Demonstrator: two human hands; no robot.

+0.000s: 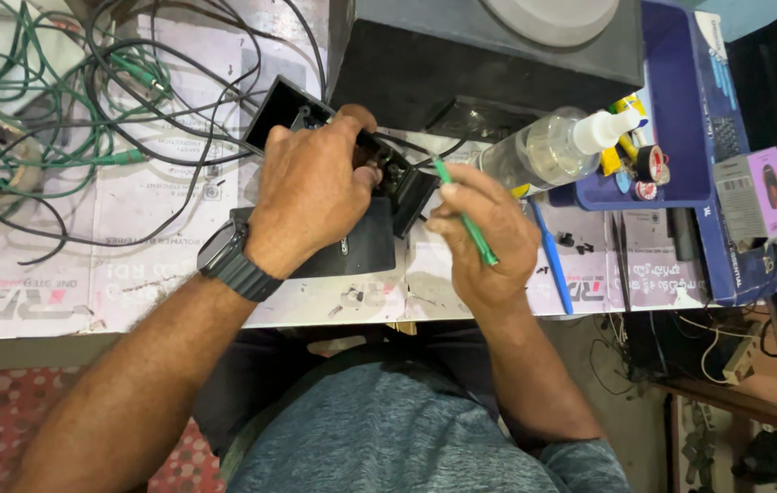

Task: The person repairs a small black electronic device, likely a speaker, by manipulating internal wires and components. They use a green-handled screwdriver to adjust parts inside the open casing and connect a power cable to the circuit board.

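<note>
Item: black plastic housing (283,110), an opened device shell, rigid and matt, with square edges. It sits at the middle of the desk, tilted up off the surface, with a dark inner part exposed at its 4 o'clock end. State of work, as judged: the shell already stands open and its inside is being probed; nothing shows it closed up again, so the work looks mid-way.

Left hand (311,192): fingers wrapped over the housing from above, grip closed firmly on it; a dark band watch sits on the wrist.

Right hand (484,233): at 3 o'clock of the housing, grip pinched shut on a thin green tool (466,219), a slim smooth stick whose tip points toward the housing's exposed end. Whether the tip touches cannot be told.

Under the housing: a flat black panel (352,246), smooth, lying on the desk (160,283), which is covered with pale, scuffed printed card.

At 3 o'clock of the right hand: a blue stick (551,260), lying flat.

At 1 o'clock: a clear plastic bottle (543,151) with white pump top, on its side; beyond it a blue tray (680,110) holding small tape rolls.

At 12 o'clock: a large dark grey box (489,55).

At 10 o'clock: tangled green and black cables (60,100), thin and flexible.
</note>
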